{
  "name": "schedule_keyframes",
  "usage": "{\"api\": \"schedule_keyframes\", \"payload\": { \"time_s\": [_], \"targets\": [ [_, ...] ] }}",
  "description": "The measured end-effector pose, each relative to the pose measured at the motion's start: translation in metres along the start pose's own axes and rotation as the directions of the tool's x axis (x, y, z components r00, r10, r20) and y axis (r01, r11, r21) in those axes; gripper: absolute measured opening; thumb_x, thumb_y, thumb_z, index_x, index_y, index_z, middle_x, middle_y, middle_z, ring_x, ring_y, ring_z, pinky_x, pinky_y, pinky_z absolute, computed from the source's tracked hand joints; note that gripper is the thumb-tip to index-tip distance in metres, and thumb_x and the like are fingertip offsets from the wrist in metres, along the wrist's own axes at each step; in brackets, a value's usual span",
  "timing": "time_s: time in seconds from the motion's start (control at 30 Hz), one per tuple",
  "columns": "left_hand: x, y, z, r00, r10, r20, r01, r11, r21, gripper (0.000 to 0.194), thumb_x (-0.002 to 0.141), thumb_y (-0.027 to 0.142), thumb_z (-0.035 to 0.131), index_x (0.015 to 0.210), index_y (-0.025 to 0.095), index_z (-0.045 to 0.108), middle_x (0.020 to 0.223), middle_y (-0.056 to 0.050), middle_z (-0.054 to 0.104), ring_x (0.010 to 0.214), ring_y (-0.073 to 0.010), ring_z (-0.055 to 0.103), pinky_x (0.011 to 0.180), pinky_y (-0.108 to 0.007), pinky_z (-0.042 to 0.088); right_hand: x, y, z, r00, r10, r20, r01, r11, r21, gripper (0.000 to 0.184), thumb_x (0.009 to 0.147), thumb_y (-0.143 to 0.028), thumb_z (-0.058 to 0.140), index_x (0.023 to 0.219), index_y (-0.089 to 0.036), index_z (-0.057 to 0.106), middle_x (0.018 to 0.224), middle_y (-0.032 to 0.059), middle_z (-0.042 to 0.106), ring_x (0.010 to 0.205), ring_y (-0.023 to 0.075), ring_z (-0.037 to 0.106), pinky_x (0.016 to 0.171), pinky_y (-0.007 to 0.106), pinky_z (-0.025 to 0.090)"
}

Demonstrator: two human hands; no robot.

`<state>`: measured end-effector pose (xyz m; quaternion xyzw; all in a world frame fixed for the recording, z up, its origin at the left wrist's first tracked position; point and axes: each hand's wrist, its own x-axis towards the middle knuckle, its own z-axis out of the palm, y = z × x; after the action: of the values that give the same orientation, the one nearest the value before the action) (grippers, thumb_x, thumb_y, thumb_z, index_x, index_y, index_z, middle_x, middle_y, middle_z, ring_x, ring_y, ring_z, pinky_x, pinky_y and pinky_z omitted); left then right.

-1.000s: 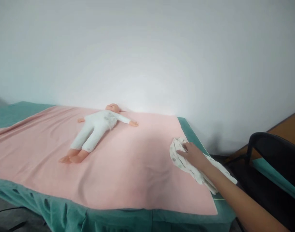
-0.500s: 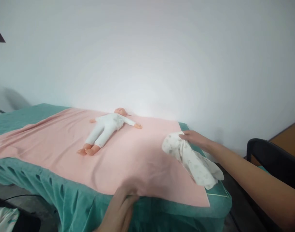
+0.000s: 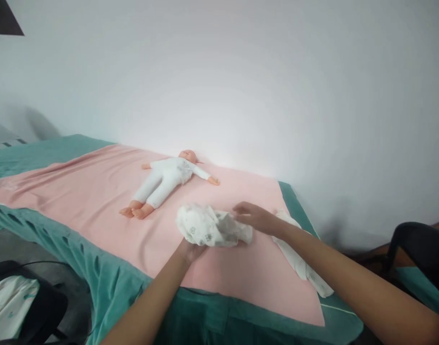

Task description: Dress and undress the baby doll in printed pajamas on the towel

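"In the head view, where is the printed cloth (image 3: pixel 212 227)?"

"Bunched on the left hand (image 3: pixel 195 250), above the pink sheet (image 3: pixel 248 273). The hand bears it from underneath; its fingers are hidden, so I can't tell how closed they are."

"And the right hand (image 3: pixel 253 216)?"

"At the bundle's right end, fingers bent. I can't tell whether they pinch it."

"Anything else about?"

"A second pale cloth (image 3: pixel 293 258) lies at the sheet's right side, partly behind the right forearm. The doll (image 3: pixel 165 177), dressed in white, lies face up beyond the bundle."
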<state>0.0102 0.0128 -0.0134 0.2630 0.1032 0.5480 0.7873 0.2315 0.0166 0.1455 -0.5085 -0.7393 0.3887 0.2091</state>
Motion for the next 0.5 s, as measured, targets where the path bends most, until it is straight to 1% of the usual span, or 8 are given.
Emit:
{"api": "schedule_keyframes", "payload": {
  "time_s": [0.07, 0.13, 0.23, 0.3, 0.37, 0.43, 0.47, 0.5],
  "targets": [
    [-0.002, 0.0, -0.007, 0.998, 0.014, -0.059, -0.016, 0.999, -0.034, 0.036, 0.087, 0.037, 0.06, 0.119, 0.021, 0.061, 0.125, -0.008, 0.064, 0.121, -0.0271, 0.055, 0.104, -0.045, 0.044, 0.004, 0.031, 0.009, 0.998, 0.027, -0.064, -0.039, 0.98, -0.193, 0.045, 0.077, -0.039, 0.064, 0.117, -0.02, 0.058, 0.128, 0.0111, 0.058, 0.12, 0.0274, 0.052, 0.1, 0.043, 0.04],
    [-0.001, 0.0, -0.007, 0.995, 0.0, -0.097, -0.004, 0.999, -0.043, 0.035, 0.087, 0.036, 0.06, 0.118, 0.021, 0.063, 0.125, -0.009, 0.064, 0.12, -0.0273, 0.056, 0.103, -0.044, 0.045, 0.007, 0.059, 0.015, 0.994, 0.037, -0.099, -0.068, 0.942, -0.33, 0.055, 0.075, -0.037, 0.065, 0.126, -0.018, 0.054, 0.133, 0.0131, 0.054, 0.124, 0.0287, 0.049, 0.103, 0.043, 0.038],
    [0.002, 0.0, -0.005, 0.988, 0.002, -0.157, -0.012, 0.998, -0.063, 0.035, 0.088, 0.036, 0.06, 0.119, 0.023, 0.063, 0.122, -0.008, 0.066, 0.119, -0.0274, 0.057, 0.101, -0.043, 0.047, 0.011, 0.084, 0.02, 0.996, 0.007, -0.085, -0.047, 0.88, -0.472, 0.062, 0.074, -0.036, 0.065, 0.131, -0.015, 0.05, 0.134, 0.0141, 0.053, 0.125, 0.0287, 0.047, 0.104, 0.041, 0.038],
    [0.002, -0.001, -0.006, 0.981, 0.012, -0.194, -0.028, 0.997, -0.079, 0.036, 0.088, 0.037, 0.059, 0.122, 0.025, 0.062, 0.121, -0.007, 0.066, 0.118, -0.0279, 0.058, 0.1, -0.044, 0.048, 0.011, 0.09, 0.016, 0.995, -0.055, -0.086, -0.007, 0.799, -0.602, 0.059, 0.076, -0.032, 0.062, 0.132, -0.016, 0.049, 0.137, 0.0144, 0.051, 0.128, 0.0287, 0.045, 0.106, 0.041, 0.035],
    [0.002, -0.003, -0.009, 0.976, 0.014, -0.218, -0.033, 0.996, -0.082, 0.038, 0.087, 0.036, 0.06, 0.124, 0.026, 0.06, 0.121, -0.008, 0.066, 0.117, -0.0283, 0.058, 0.098, -0.044, 0.049, 0.009, 0.095, 0.004, 0.987, -0.111, -0.112, -0.01, 0.665, -0.747, 0.057, 0.077, -0.028, 0.06, 0.132, -0.017, 0.048, 0.143, 0.0146, 0.046, 0.133, 0.03, 0.038, 0.109, 0.045, 0.029],
    [0.001, -0.004, -0.013, 0.973, 0.011, -0.229, -0.028, 0.997, -0.071, 0.039, 0.087, 0.034, 0.06, 0.125, 0.026, 0.06, 0.12, -0.008, 0.067, 0.115, -0.0284, 0.059, 0.097, -0.044, 0.049, 0.003, 0.102, -0.015, 0.977, -0.085, -0.195, -0.12, 0.536, -0.836, 0.058, 0.075, -0.024, 0.06, 0.132, -0.019, 0.048, 0.144, 0.0149, 0.044, 0.135, 0.0326, 0.036, 0.108, 0.051, 0.027],
    [0.001, -0.005, -0.015, 0.974, 0.003, -0.228, -0.019, 0.998, -0.066, 0.039, 0.087, 0.033, 0.061, 0.125, 0.026, 0.059, 0.119, -0.008, 0.067, 0.115, -0.0285, 0.059, 0.096, -0.044, 0.05, -0.002, 0.108, -0.026, 0.965, -0.026, -0.261, -0.215, 0.494, -0.843, 0.057, 0.074, -0.025, 0.062, 0.13, -0.019, 0.05, 0.142, 0.0157, 0.047, 0.132, 0.0341, 0.038, 0.105, 0.052, 0.029],
    [0.001, -0.005, -0.016, 0.975, -0.005, -0.224, -0.009, 0.998, -0.062, 0.04, 0.086, 0.032, 0.061, 0.126, 0.026, 0.059, 0.119, -0.008, 0.067, 0.115, -0.0287, 0.059, 0.096, -0.044, 0.05, -0.007, 0.116, -0.036, 0.941, 0.056, -0.333, -0.32, 0.466, -0.825, 0.052, 0.074, -0.028, 0.062, 0.124, -0.018, 0.053, 0.136, 0.0166, 0.051, 0.127, 0.0353, 0.043, 0.1, 0.052, 0.034]
  ]
}}
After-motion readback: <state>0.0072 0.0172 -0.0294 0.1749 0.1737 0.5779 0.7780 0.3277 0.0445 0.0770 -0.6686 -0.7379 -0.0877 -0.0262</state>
